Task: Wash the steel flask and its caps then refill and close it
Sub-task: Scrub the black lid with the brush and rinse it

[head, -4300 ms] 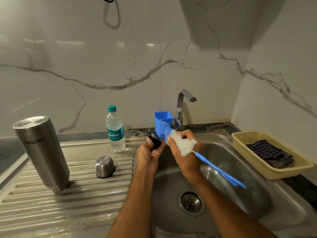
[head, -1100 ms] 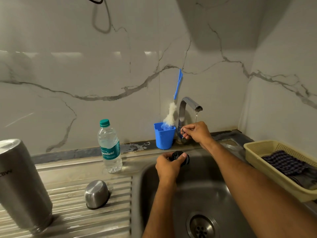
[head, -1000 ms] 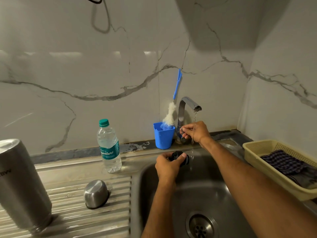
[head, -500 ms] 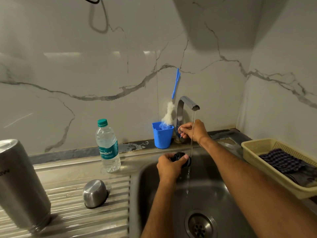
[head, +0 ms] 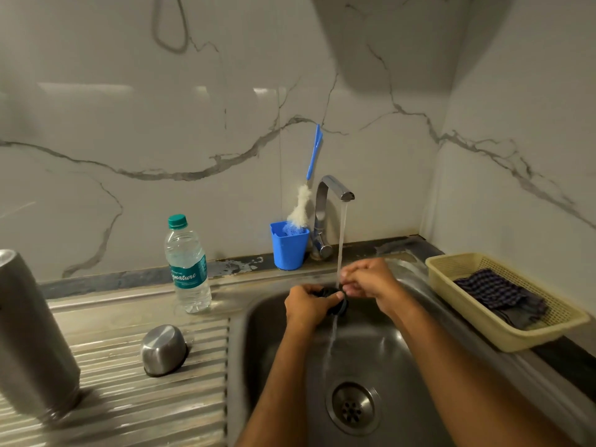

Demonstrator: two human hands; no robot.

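Black cap (head: 335,304) held by both hands under running water (head: 341,237).

Both hands are occupying the sink (head: 403,350) at 12 o'clock under the tap (head: 325,201). The blue cup (head: 289,245) is blocking 11 o'clock; the basket (head: 503,330) is blocking 3 o'clock. Basin toward 6 o'clock is remaining open.

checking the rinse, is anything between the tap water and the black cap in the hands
Nothing visible blocks it. The stream from the tap falls straight onto the black inner cap, which the left hand grips while the right hand touches it from beside the stream.
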